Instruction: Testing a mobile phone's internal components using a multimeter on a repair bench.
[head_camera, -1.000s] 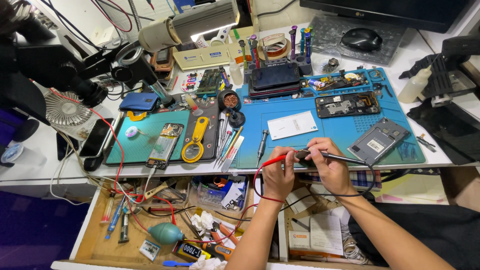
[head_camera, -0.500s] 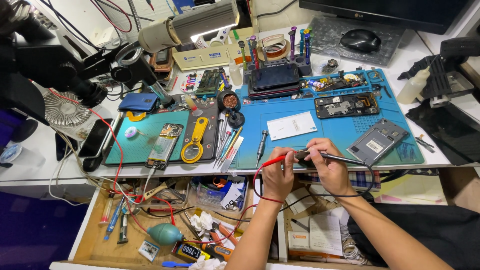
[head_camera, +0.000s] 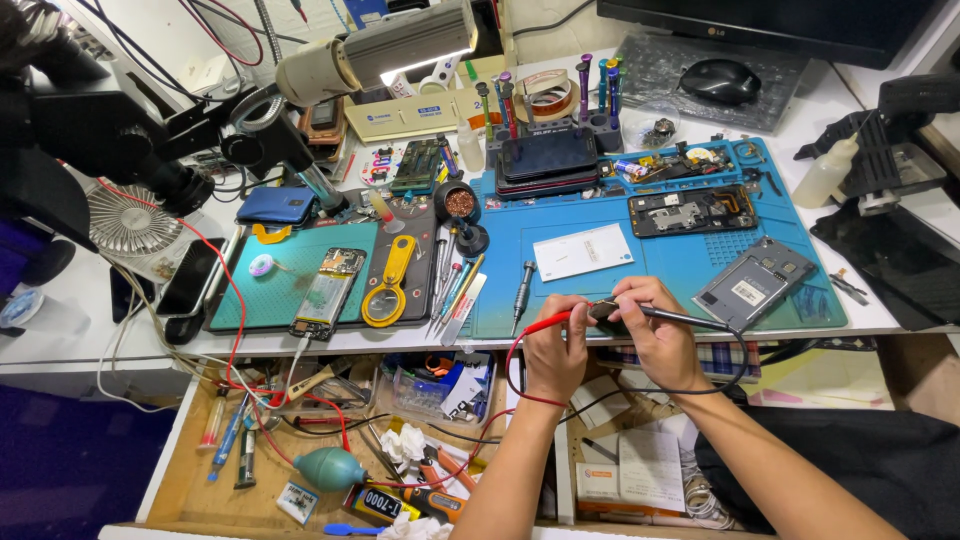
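Observation:
My left hand pinches a red test probe whose red lead loops down past my wrist. My right hand grips a black test probe with a black lead trailing to the right. Both probe tips meet on a small dark part held between my fingers at the front edge of the blue work mat. A white card lies on the mat just beyond my hands, and a grey screwdriver lies left of them.
An opened phone, a grey back cover and a dark phone lie on the blue mat. A green mat holds a phone frame and yellow magnifier. An open drawer of tools sits below.

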